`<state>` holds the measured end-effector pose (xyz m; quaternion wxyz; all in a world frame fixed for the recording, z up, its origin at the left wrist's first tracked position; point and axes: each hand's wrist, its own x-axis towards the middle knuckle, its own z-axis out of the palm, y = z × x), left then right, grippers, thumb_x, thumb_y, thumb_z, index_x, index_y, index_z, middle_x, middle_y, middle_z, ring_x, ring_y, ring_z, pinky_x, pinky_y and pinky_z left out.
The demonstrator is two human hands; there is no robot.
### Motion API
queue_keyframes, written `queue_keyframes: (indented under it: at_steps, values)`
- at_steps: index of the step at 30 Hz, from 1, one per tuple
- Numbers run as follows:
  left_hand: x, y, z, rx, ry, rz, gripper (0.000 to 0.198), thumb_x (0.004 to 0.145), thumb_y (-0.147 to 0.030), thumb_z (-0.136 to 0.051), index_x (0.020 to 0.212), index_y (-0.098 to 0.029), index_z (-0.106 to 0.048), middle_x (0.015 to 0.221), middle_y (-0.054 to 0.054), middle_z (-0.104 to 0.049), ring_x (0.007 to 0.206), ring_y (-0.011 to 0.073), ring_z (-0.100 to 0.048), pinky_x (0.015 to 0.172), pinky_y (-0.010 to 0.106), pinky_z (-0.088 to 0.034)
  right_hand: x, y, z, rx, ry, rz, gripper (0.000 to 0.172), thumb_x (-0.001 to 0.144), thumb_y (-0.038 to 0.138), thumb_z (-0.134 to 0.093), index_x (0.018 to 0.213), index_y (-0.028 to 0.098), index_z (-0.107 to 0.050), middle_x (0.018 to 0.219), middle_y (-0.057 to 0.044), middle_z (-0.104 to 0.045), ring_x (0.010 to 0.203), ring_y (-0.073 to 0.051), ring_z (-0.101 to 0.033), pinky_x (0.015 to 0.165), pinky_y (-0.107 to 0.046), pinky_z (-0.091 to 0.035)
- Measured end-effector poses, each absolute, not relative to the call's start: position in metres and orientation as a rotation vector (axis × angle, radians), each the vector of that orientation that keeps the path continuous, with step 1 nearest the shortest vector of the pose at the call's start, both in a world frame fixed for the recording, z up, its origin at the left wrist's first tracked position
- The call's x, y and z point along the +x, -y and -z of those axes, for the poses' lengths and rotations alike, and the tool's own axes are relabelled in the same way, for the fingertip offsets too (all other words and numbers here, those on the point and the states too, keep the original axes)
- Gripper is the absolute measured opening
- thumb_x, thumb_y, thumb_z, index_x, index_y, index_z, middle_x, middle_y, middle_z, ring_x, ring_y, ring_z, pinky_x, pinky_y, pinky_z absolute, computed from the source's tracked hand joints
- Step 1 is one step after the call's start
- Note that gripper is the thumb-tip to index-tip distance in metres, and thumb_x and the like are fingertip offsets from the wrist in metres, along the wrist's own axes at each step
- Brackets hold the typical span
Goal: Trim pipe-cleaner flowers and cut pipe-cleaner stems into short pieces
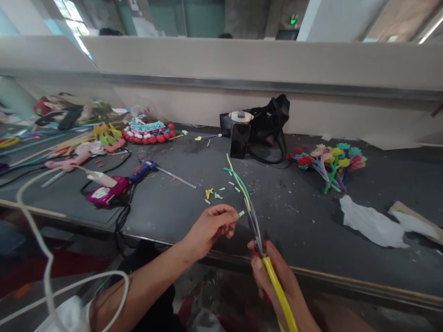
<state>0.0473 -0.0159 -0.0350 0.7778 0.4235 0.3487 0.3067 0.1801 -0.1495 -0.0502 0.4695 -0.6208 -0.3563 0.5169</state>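
Note:
My left hand (pixel 212 227) hovers over the near edge of the dark grey table (pixel 284 203), its fingers pinched on a small light-green snippet (pixel 241 213). My right hand (pixel 273 276) grips scissors (pixel 255 230) with yellow and red handles, blades pointing away from me. Long yellow and green pipe-cleaner stems (pixel 237 179) lie on the table just beyond the blade tips. Small yellow and green cut pieces (pixel 212 193) are scattered to the left of the stems.
A bunch of pipe-cleaner flowers (pixel 328 160) lies at right, white cloth (pixel 370 223) nearer. A black bag (pixel 266 124) and a dark phone (pixel 240 140) stand behind. A pink glue gun (pixel 107 191), a blue tool (pixel 145 168) and a blue-red craft cake (pixel 148 131) are at left.

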Motion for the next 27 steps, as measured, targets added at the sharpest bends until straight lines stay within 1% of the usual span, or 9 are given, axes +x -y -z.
queue_keyframes:
  at_steps: [2,4,7,9,11,14,17,22,27]
  values:
    - [0.052,0.02,0.032,0.78,-0.698,-0.734,0.016,0.074,-0.026,-0.073,0.077,-0.014,-0.064,0.059,-0.003,-0.056,0.052,0.0072,-0.051,0.054,0.021,-0.04,0.182,0.147,0.044,-1.612,1.096,-1.009,0.042,0.086,0.059,-0.053,0.108,0.024,-0.055,0.065,0.004,-0.053,0.053,-0.011,-0.052,0.051,-0.021,-0.043]
    - [0.057,0.025,0.029,0.676,-0.65,-0.764,0.016,0.073,-0.025,-0.075,0.078,-0.014,-0.064,0.065,-0.001,-0.059,0.055,0.0076,-0.053,0.055,0.021,-0.041,0.185,0.144,0.042,-1.664,1.273,-0.752,0.037,0.089,0.054,-0.051,0.11,0.024,-0.056,0.08,0.0,-0.063,0.066,-0.015,-0.06,0.061,-0.024,-0.048]
    - [0.062,0.029,0.026,0.572,-0.575,-0.795,0.016,0.073,-0.023,-0.076,0.078,-0.014,-0.063,0.067,-0.002,-0.058,0.056,0.0073,-0.052,0.055,0.021,-0.04,0.195,0.138,0.046,-1.695,1.502,-0.283,0.04,0.087,0.05,-0.056,0.117,0.022,-0.054,0.094,-0.006,-0.068,0.074,-0.019,-0.065,0.065,-0.027,-0.05]
    - [0.064,0.03,0.024,0.522,-0.546,-0.815,0.016,0.074,-0.023,-0.076,0.077,-0.015,-0.062,0.066,-0.002,-0.056,0.056,0.0067,-0.051,0.055,0.021,-0.039,0.203,0.134,0.051,-1.695,1.613,0.018,0.045,0.086,0.05,-0.059,0.12,0.02,-0.054,0.097,-0.009,-0.068,0.077,-0.021,-0.067,0.067,-0.029,-0.051]
    - [0.064,0.03,0.023,0.469,-0.545,-0.839,0.018,0.073,-0.024,-0.077,0.078,-0.015,-0.062,0.065,-0.003,-0.055,0.056,0.0059,-0.05,0.056,0.02,-0.039,0.209,0.132,0.055,-1.707,1.677,0.181,0.047,0.087,0.052,-0.058,0.12,0.019,-0.054,0.096,-0.01,-0.069,0.08,-0.024,-0.068,0.065,-0.031,-0.051]
    - [0.065,0.031,0.022,0.411,-0.562,-0.867,0.022,0.07,-0.025,-0.08,0.078,-0.016,-0.062,0.064,-0.004,-0.053,0.056,0.0055,-0.05,0.056,0.019,-0.04,0.208,0.133,0.06,-1.73,1.714,0.287,0.046,0.087,0.053,-0.058,0.118,0.019,-0.057,0.092,-0.01,-0.071,0.073,-0.023,-0.069,0.059,-0.03,-0.049]
    - [0.067,0.034,0.02,0.39,-0.558,-0.869,0.023,0.067,-0.026,-0.082,0.078,-0.016,-0.063,0.062,-0.004,-0.053,0.054,0.0051,-0.048,0.054,0.018,-0.038,0.204,0.136,0.064,-1.759,1.71,0.345,0.044,0.087,0.052,-0.06,0.116,0.018,-0.059,0.091,-0.01,-0.073,0.069,-0.023,-0.07,0.058,-0.03,-0.048]
    - [0.068,0.038,0.018,0.449,-0.568,-0.847,0.022,0.068,-0.028,-0.081,0.077,-0.016,-0.065,0.061,-0.003,-0.055,0.054,0.005,-0.048,0.054,0.018,-0.038,0.204,0.138,0.068,-1.766,1.698,0.336,0.04,0.089,0.049,-0.059,0.115,0.019,-0.062,0.09,-0.007,-0.074,0.067,-0.022,-0.07,0.058,-0.029,-0.047]
    - [0.065,0.032,0.02,0.56,-0.625,-0.866,0.019,0.067,-0.025,-0.08,0.076,-0.015,-0.067,0.06,-0.003,-0.057,0.051,0.0057,-0.049,0.052,0.019,-0.038,0.207,0.14,0.066,-1.819,1.688,0.307,0.039,0.088,0.047,-0.061,0.115,0.019,-0.065,0.086,-0.007,-0.074,0.062,-0.02,-0.068,0.056,-0.029,-0.046]
